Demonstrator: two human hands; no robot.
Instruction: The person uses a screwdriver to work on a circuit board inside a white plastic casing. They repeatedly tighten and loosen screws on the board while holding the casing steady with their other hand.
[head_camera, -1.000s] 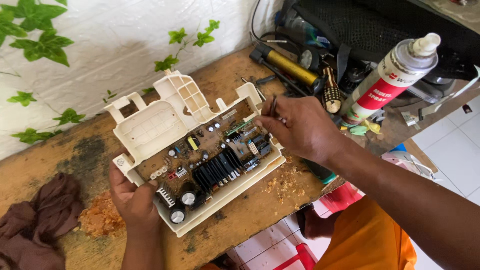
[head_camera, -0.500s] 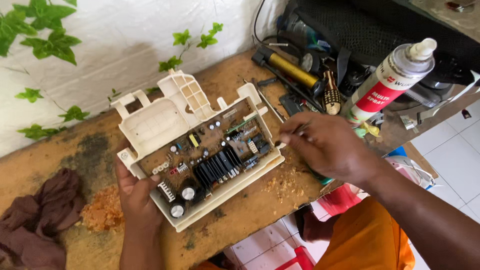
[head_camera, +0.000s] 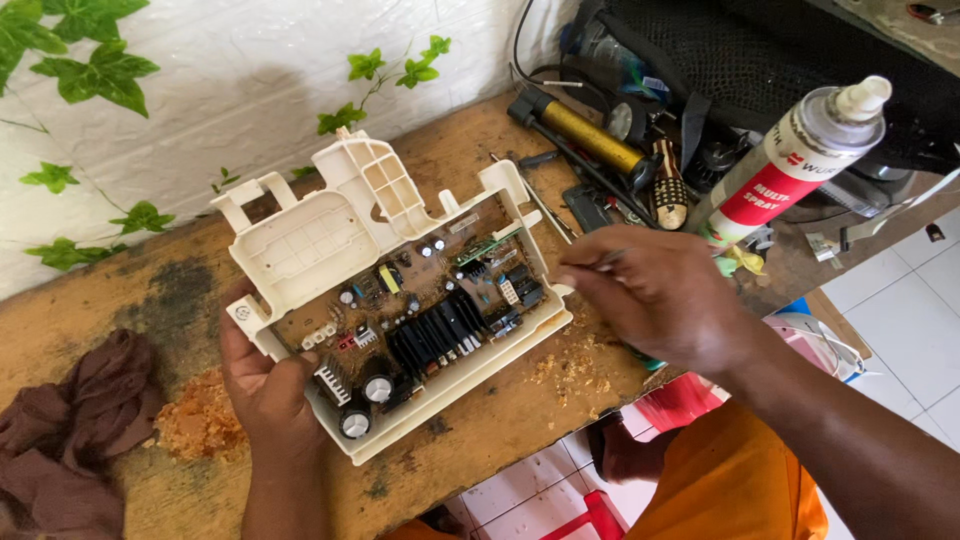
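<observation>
My left hand (head_camera: 268, 385) grips the near-left corner of the cream plastic housing (head_camera: 330, 225) with its circuit board (head_camera: 420, 300), tilted on the wooden bench (head_camera: 480, 150). My right hand (head_camera: 665, 300) hovers at the housing's right edge, fingers pinched; can't tell on what. Sawdust (head_camera: 200, 420) and brown rag (head_camera: 70, 430) left, spray can (head_camera: 790, 165) and tools crowd right.

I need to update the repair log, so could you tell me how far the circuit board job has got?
Done: the circuit board lies exposed in its cream housing. In hand: the left hand grips the housing's corner; the right hand hovers at its right edge. Left: the board is not yet lifted out.
</observation>
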